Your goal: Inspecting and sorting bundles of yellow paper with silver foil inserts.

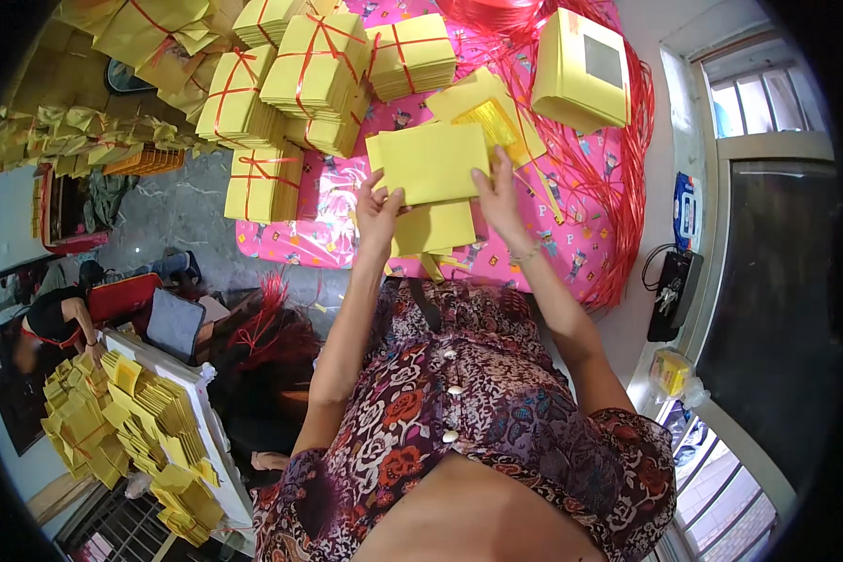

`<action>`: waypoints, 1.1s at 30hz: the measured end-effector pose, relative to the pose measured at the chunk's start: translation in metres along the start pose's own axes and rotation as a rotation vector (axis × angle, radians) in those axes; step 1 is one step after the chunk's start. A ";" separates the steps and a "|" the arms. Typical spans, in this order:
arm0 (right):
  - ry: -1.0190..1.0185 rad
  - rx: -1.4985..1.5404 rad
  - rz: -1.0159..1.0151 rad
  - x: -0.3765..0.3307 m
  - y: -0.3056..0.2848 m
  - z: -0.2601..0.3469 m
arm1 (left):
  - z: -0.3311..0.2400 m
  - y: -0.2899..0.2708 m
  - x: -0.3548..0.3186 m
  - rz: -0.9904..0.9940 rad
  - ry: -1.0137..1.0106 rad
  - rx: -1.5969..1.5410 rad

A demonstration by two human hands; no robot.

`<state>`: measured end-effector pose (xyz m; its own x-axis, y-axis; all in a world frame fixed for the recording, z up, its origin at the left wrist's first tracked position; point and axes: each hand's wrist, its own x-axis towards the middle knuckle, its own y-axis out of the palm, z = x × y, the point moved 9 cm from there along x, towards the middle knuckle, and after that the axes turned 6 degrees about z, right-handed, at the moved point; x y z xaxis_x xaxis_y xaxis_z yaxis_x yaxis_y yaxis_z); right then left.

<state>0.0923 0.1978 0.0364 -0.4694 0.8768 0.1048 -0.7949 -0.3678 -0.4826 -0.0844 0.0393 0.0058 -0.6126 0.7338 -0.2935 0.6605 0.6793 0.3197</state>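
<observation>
A yellow sheet of paper, perhaps with others under it, is held between my two hands above the table. At its lower left corner, my left hand pinches the edge with curled fingers. My right hand grips the right edge, the thumb on top and the fingers behind. Below it on the pink patterned tablecloth lies another yellow paper piece. Just beyond the sheet rest loose yellow papers with a shiny gold patch. The sheet's underside is hidden.
Several yellow paper bundles tied with red ribbon are stacked at the back left. An untied yellow stack stands at the back right beside long red ribbon strands. Another person is at the far left, near a table of yellow papers.
</observation>
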 end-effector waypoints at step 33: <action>0.052 -0.295 0.191 -0.075 0.005 -0.019 | 0.027 0.050 -0.020 0.261 0.146 0.756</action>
<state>0.1305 0.1359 0.0091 -0.5724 0.8183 -0.0520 -0.5459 -0.4277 -0.7205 -0.0279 0.0585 0.0035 -0.4140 0.8968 -0.1561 0.8727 0.3423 -0.3483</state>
